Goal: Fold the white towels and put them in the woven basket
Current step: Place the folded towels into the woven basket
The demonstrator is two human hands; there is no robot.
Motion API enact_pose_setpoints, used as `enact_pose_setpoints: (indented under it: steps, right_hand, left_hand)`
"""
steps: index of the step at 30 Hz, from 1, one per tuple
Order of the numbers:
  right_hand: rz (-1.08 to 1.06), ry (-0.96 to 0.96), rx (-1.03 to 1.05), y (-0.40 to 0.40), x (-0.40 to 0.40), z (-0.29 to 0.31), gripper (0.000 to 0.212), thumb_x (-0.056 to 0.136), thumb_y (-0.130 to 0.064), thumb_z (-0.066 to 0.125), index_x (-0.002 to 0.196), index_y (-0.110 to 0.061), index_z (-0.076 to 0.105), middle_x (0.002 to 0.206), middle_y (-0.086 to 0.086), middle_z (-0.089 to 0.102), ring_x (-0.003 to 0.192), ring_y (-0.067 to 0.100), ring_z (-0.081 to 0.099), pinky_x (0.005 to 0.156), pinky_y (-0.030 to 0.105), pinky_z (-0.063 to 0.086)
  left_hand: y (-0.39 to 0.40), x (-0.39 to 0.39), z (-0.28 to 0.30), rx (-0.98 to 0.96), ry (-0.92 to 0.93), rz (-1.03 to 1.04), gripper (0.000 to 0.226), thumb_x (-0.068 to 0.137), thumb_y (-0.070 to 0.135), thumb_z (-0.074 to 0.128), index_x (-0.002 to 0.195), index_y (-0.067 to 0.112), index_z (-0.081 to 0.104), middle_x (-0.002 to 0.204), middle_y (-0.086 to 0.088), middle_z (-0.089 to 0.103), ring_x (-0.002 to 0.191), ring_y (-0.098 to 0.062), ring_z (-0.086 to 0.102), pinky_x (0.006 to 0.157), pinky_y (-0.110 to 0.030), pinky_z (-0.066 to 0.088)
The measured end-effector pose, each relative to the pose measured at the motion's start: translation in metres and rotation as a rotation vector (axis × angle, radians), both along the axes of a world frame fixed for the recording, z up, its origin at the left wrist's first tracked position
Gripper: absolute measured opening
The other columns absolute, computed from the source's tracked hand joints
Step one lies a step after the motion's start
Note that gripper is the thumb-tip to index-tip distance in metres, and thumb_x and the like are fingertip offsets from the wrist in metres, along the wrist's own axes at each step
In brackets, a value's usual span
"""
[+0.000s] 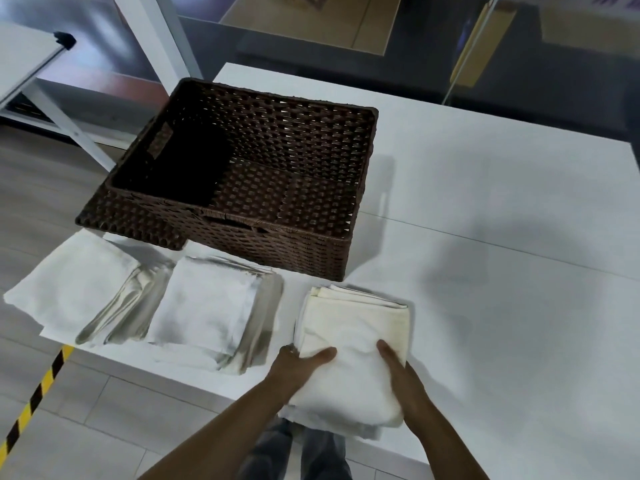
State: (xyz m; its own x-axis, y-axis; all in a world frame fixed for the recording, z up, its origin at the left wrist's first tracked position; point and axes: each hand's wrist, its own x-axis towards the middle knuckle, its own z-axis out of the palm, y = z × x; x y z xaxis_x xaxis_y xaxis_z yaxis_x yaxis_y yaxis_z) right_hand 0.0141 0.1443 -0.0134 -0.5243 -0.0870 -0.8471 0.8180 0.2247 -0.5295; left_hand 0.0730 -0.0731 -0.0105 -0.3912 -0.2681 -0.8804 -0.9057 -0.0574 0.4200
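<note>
At nine o'clock two blurred folded towels (74,289) (207,306) lie on the white table (485,271). The woven basket (242,168) stands at twelve. The left hand (301,363) and right hand (398,368) grip a folded towel stack (353,341) at six, apparently thumbs on top.

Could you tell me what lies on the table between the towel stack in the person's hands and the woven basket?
Nothing: in the head view only bare white table separates the held towel stack from the basket.
</note>
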Motion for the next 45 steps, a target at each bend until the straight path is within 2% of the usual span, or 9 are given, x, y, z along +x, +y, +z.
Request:
enact_pose_setpoints:
  steps: [2,7,19,23,25,30,34,39,45]
  right_hand:
    - [-0.01,-0.022,-0.044,-0.001,-0.001,0.006,0.074,0.069,-0.075,0.073,0.125,-0.028,0.064,0.111,0.001,0.076,0.103,0.025,0.072,0.083,0.04,0.059]
    - [-0.124,-0.067,-0.075,-0.001,-0.003,0.016,0.057,0.081,-0.058,0.075,0.123,-0.02,0.067,0.106,0.007,0.076,0.099,0.029,0.072,0.073,0.037,0.056]
    - [-0.231,0.006,-0.127,0.048,-0.024,0.044,0.048,0.083,-0.05,0.075,0.119,-0.019,0.069,0.101,0.008,0.079,0.098,0.033,0.074,0.086,0.043,0.058]
    - [-0.283,0.071,-0.176,0.069,-0.036,0.075,0.071,0.067,-0.057,0.085,0.123,-0.017,0.07,0.111,0.012,0.077,0.103,0.034,0.073,0.1,0.052,0.053]
    - [-0.294,0.124,-0.22,0.075,-0.046,0.098,0.082,0.061,-0.058,0.089,0.126,-0.013,0.069,0.117,0.015,0.074,0.107,0.036,0.072,0.102,0.053,0.051]
    - [-0.258,0.373,-0.222,0.068,-0.087,0.179,0.059,0.078,-0.055,0.072,0.124,-0.018,0.068,0.113,0.005,0.077,0.102,0.024,0.074,0.091,0.042,0.054]
    - [-0.203,0.5,-0.188,0.037,-0.115,0.239,0.045,0.083,-0.057,0.069,0.113,-0.023,0.072,0.104,-0.001,0.079,0.095,0.021,0.075,0.084,0.04,0.054]
    - [-0.16,0.527,-0.165,-0.025,-0.153,0.295,0.039,0.089,-0.049,0.064,0.114,-0.02,0.069,0.108,0.008,0.075,0.102,0.03,0.068,0.082,0.041,0.053]
    - [-0.069,0.777,-0.156,-0.132,-0.17,0.326,0.051,0.096,-0.039,0.058,0.146,-0.042,0.044,0.132,-0.005,0.06,0.108,0.021,0.062,0.083,0.036,0.051]
  left_hand:
    - [-0.006,-0.001,0.004,0.092,-0.012,-0.025,0.099,0.051,0.072,0.087,0.125,0.012,0.061,0.108,0.002,0.072,0.094,-0.017,0.071,0.079,-0.029,0.059]
    - [-0.005,-0.002,0.01,0.262,-0.033,0.006,0.09,0.051,0.069,0.088,0.119,0.014,0.067,0.101,-0.002,0.078,0.096,-0.022,0.074,0.09,-0.035,0.058]
    - [0.038,-0.026,0.044,0.425,0.177,-0.003,0.08,0.064,0.06,0.087,0.129,0.022,0.062,0.117,-0.002,0.074,0.109,-0.021,0.071,0.103,-0.043,0.051]
    - [0.053,-0.051,0.084,0.362,0.35,-0.166,0.076,0.066,0.063,0.085,0.129,0.028,0.061,0.119,0.005,0.073,0.112,-0.016,0.069,0.105,-0.046,0.05]
    - [0.058,-0.067,0.111,0.342,0.439,-0.223,0.07,0.07,0.058,0.084,0.129,0.029,0.06,0.12,0.008,0.073,0.112,-0.012,0.069,0.102,-0.04,0.052]
    - [0.059,-0.103,0.188,0.137,0.657,-0.179,0.033,0.079,0.04,0.083,0.105,0.029,0.067,0.101,0.013,0.076,0.09,0.003,0.071,0.076,-0.015,0.055]
    - [0.032,-0.123,0.246,-0.039,0.835,-0.134,0.058,0.078,0.047,0.082,0.127,0.026,0.058,0.11,0.018,0.07,0.091,0.01,0.066,0.075,-0.01,0.052]
    - [-0.04,-0.134,0.305,0.052,1.049,-0.179,0.084,0.097,0.02,0.061,0.153,0.053,0.009,0.136,0.011,0.06,0.11,0.001,0.064,0.081,-0.008,0.051]
    - [-0.147,-0.136,0.326,-0.007,1.192,-0.272,0.075,0.104,0.02,0.052,0.148,0.066,0.012,0.15,0.03,0.042,0.122,0.004,0.056,0.1,-0.017,0.048]
